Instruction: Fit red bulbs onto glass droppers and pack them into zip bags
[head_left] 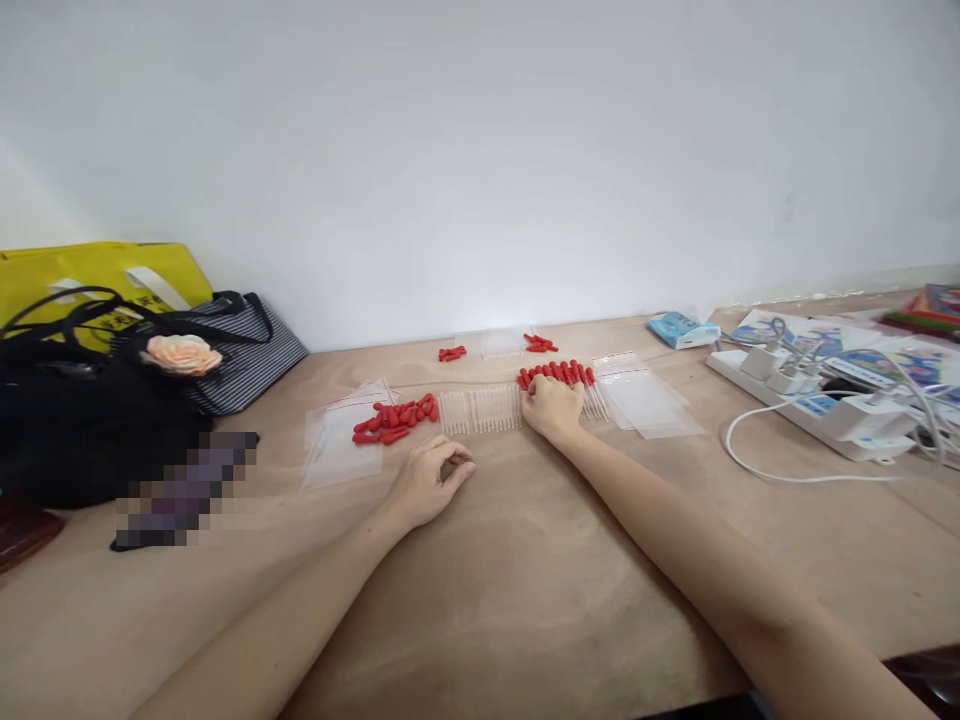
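Left hand [435, 480], fingers half curled and visibly holding nothing, is near the loose red caps [394, 420]; right hand [553, 405] touches 1 row of red-capped sticks [574, 373] on the counter [510, 590], grip hidden, cannot tell

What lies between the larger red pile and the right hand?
A row of thin, clear pieces lies between the red pile and right hand, in the head view.
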